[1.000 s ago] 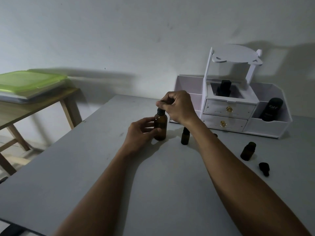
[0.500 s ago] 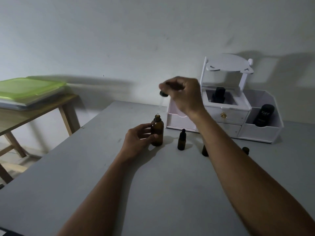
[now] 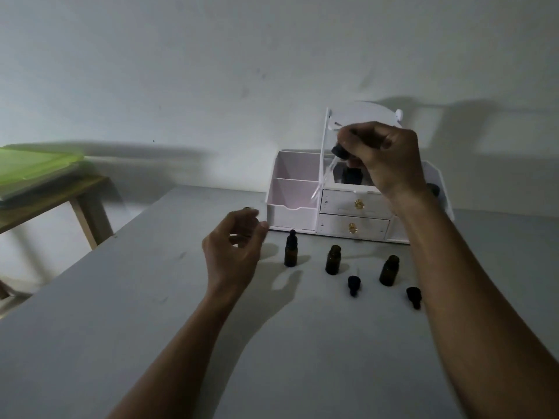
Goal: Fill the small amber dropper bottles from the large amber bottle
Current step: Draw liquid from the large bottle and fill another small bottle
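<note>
Hands apart: the right hand (image 3: 384, 158) pinches a dropper (image 3: 328, 170) aloft, seemingly loaded for the uncapped small bottle (image 3: 333, 260) nearer; the left hand (image 3: 233, 252) hovers loosely curled, empty.

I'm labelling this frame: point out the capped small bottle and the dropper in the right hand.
capped small bottle (image 3: 290, 257), head view, amber body.
dropper (image 3: 338, 151), head view, black cap.

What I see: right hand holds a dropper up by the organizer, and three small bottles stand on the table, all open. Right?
Not quite: the head view shows the left bottle capped; only the middle bottle and right bottle are open. The rest holds: the right hand holds a dropper up by the organizer, and three small bottles stand on the table.
</note>
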Available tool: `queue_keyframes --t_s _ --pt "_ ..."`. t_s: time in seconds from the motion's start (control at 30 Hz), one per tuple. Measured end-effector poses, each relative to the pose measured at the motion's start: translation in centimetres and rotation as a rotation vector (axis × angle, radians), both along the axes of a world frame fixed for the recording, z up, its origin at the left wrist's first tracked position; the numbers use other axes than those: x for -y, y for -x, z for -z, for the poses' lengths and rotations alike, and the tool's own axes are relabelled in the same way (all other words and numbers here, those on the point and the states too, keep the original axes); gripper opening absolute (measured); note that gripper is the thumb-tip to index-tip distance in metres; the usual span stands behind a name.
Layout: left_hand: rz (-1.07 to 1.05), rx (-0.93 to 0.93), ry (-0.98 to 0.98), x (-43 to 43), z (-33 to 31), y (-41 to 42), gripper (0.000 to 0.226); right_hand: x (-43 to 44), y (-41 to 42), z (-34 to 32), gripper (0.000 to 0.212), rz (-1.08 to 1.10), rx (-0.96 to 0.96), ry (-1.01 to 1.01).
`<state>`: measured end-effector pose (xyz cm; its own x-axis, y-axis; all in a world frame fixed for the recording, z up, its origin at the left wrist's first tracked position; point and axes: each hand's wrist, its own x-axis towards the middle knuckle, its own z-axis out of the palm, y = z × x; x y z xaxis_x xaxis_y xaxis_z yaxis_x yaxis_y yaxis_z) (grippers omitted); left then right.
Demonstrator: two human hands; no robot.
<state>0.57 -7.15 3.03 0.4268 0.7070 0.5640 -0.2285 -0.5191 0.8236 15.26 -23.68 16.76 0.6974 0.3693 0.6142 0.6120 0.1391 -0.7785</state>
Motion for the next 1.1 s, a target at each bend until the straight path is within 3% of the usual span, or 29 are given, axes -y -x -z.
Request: queue_keyframes --t_s 0.2,0.4,0.73,1.1 --pt "0.346 -0.320 0.012 5.4 0.4 -2.9 0.042 2.7 -2.4 2.0 0.003 0.004 -0.054 0.151" --pt "0.394 -0.528 0.058 7.5 2.6 -6.4 0.066 3.2 -3.7 3.3 0.010 0.029 -0.061 0.229" --pt "0.385 -0.537 0.142 7.6 3.0 -6.6 0.045 2.7 -4.4 4.7 0.014 0.029 -0.112 0.264" --pt "0.406 -0.537 0.110 7.0 2.9 -6.7 0.045 2.3 -4.5 5.6 0.009 0.041 -0.076 0.363"
